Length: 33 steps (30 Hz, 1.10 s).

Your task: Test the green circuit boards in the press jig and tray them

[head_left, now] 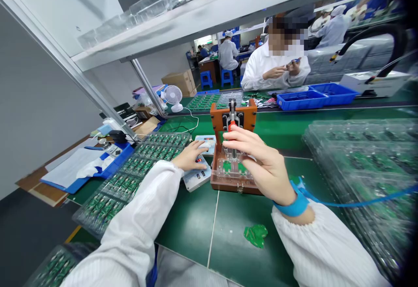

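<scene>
My left hand [188, 155] lies with fingers spread over two small light-coloured boxes with red digit displays, a rear box [209, 140] and a front box [197, 177]. My right hand [266, 165] wears a blue wrist strap [293, 202]. Its fingers are stretched out at the red handle [232, 126] of a toggle clamp on an orange and brown test fixture [217, 121]; whether they touch the handle, I cannot tell. Green circuit boards [226, 166] sit under a clear plate in the fixture, partly hidden by my right hand.
Loose green board pieces [256, 235] lie on the green bench near me. Clear trays of boards stand at left [130, 171] and stacked at right [365, 160]. Behind are blue bins [302, 99], a small fan [173, 95] and a co-worker [254, 71]. A shelf [202, 17] crosses overhead.
</scene>
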### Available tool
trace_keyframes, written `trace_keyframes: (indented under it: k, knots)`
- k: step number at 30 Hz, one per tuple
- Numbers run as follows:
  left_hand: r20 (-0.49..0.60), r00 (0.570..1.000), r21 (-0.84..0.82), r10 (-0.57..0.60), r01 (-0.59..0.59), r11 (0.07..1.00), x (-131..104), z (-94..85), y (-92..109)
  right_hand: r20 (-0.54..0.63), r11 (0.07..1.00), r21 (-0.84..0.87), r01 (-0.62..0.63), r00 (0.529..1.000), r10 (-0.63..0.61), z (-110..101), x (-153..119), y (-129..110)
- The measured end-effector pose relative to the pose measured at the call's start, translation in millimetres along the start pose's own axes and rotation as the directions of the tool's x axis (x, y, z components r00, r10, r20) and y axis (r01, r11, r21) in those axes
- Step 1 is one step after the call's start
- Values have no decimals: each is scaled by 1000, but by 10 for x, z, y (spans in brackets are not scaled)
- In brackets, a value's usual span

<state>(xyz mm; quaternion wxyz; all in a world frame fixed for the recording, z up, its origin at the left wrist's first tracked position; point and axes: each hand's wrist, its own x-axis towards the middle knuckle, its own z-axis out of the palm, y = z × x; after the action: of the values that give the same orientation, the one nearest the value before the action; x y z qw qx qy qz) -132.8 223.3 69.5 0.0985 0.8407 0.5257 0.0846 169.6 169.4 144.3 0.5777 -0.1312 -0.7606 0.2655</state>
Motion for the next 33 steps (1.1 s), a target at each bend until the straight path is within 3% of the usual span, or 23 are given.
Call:
trace_keyframes:
  k: [4, 10, 20, 24, 29, 33]
  knots:
    - [195, 981, 138, -8, -19, 990, 88, 94, -172, -6, 1000, 6, 23, 1000, -23, 14, -13, 15]
    - [302, 953, 190, -37, -22, 982, 146, 88, -180, -27, 999, 28, 39, 999, -39, 34, -16, 22]
    - [298, 954, 168, -21, -31, 985, 120, 167, -268, -22, 999, 27, 39, 999, -38, 43, -19, 43]
    - [267, 964, 146, -6, -34, 989, 108, 102, -308, -17, 999, 20, 41, 999, -40, 57, -29, 48]
    - [387, 910, 209, -150, 72, 975, 77, -24, -296, -8, 998, 21, 55, 998, -55, 49, -36, 46]
    - [425, 886, 236, -184, 88, 968, 55, -35, -259, -9, 998, 14, 64, 998, -63, 46, -33, 48]
